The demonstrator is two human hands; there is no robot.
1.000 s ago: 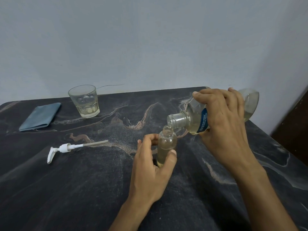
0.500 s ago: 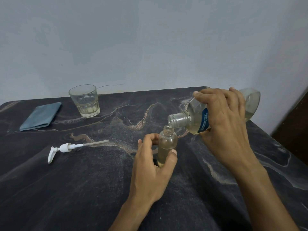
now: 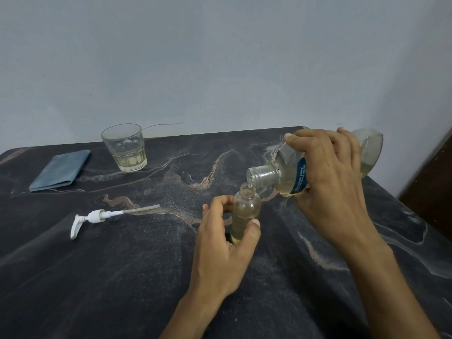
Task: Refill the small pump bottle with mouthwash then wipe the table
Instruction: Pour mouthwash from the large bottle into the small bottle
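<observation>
The small clear pump bottle (image 3: 245,209) stands upright on the dark marbled table (image 3: 146,277), uncapped and partly full of pale yellow liquid. My left hand (image 3: 225,243) grips its lower body between thumb and fingers. My right hand (image 3: 327,172) holds the large clear mouthwash bottle (image 3: 286,172) tipped on its side, its open mouth just above the small bottle's neck, liquid running in. The white pump head (image 3: 97,216) with its dip tube lies flat to the left. A folded blue cloth (image 3: 61,170) lies at the far left.
A drinking glass (image 3: 126,149) with a little pale liquid stands at the back left near the wall. The table's right edge runs beside a dark wooden surface (image 3: 433,187). A thin wire lies behind the glass.
Both hands hold nearly still while the pouring goes on. The liquid in the small bottle looks slightly higher.
</observation>
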